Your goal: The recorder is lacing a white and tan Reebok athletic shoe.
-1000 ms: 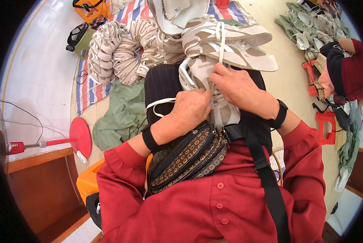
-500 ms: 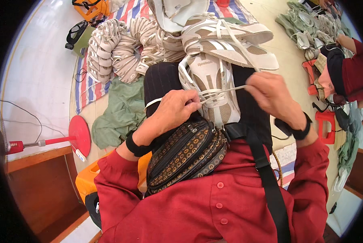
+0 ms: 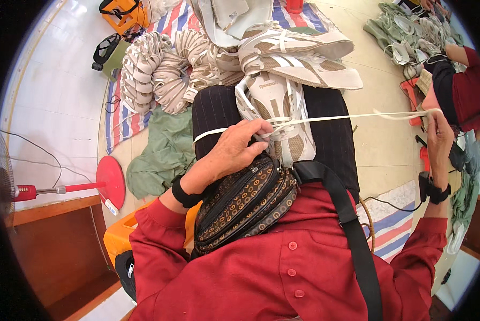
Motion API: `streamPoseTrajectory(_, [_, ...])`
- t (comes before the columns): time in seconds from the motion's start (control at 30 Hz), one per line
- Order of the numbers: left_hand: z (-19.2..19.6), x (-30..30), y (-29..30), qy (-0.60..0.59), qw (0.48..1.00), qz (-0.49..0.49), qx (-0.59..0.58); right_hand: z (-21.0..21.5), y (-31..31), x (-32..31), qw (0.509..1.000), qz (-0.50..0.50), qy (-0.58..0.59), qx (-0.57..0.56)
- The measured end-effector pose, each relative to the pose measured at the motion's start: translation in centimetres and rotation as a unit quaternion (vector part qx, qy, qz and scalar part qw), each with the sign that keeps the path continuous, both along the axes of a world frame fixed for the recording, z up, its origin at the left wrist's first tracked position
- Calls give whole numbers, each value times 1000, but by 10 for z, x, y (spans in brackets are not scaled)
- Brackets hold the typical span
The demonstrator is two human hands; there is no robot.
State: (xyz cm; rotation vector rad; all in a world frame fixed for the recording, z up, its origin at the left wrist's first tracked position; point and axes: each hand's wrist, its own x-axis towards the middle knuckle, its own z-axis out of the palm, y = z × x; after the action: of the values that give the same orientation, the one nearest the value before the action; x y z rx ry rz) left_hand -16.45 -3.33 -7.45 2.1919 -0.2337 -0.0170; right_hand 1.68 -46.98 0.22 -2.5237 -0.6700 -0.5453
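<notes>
A beige and white sneaker (image 3: 277,101) lies on my lap, its toe toward my body. A pale shoelace (image 3: 352,116) runs taut from its eyelets out to the right. My right hand (image 3: 439,134) pinches that lace far out past my knee. At the sneaker's left side rests my left hand (image 3: 234,147), thumb and fingers curled by the lacing; whether a lace is between them is hard to see. Another lace end trails left from it over my thigh. Beyond the sneaker, a pair of matching shoes (image 3: 304,56) is stacked sole to side.
Rows of similar sneakers (image 3: 143,69) sit on a striped sheet (image 3: 123,120) at the far left, beside a green cloth (image 3: 162,155). A red round fan base (image 3: 110,184) stands left. A patterned waist bag (image 3: 245,208) lies on my lap. Another person's sleeve (image 3: 473,88) shows at right.
My right hand has swung far out to the right, drawing the lace into a long straight line. My left hand has stayed beside the sneaker.
</notes>
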Motion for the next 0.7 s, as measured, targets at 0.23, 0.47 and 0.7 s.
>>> streamPoseTrajectory(0.23, [-7, 5, -2, 28, 998, 4, -59, -21, -26, 69, 987, -8, -128, -96])
streamPoseTrajectory(0.47, [-11, 5, -8, -90, 994, 56, 15, -27, -46, 130, 991, -76, -71, -81])
streamPoseTrajectory(0.7, [-20, 1, -2, -27, 995, 93, 3, -89, -12, 120, 963, -20, 190, -193])
